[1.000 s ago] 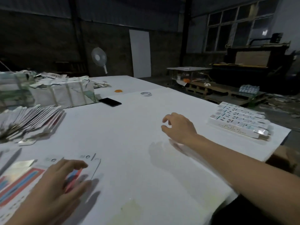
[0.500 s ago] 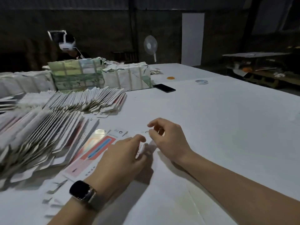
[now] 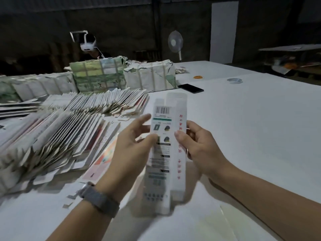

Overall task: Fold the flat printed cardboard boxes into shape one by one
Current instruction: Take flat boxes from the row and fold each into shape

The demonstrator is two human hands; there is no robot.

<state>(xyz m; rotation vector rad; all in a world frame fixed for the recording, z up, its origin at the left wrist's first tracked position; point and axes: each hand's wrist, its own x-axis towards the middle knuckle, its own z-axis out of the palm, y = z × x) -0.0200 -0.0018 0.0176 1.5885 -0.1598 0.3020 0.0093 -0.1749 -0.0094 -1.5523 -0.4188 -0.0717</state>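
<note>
Both grips held one long printed cardboard box (image 3: 164, 150) upright above the worktop (image 3: 251, 129). The left hand (image 3: 132, 145) pinched its left edge, thumb on the printed face and fingers behind; the right hand (image 3: 199, 146) clasped the right edge, thumb on the front panel with red characters. The box's barcode end pointed away from the person, and its lower part was blurred. Left of the hands lay fanned rows of flat boxes (image 3: 57, 136). Behind these stood strapped bundles (image 3: 151, 76), with a dark phone (image 3: 191, 88) just beside them.
</note>
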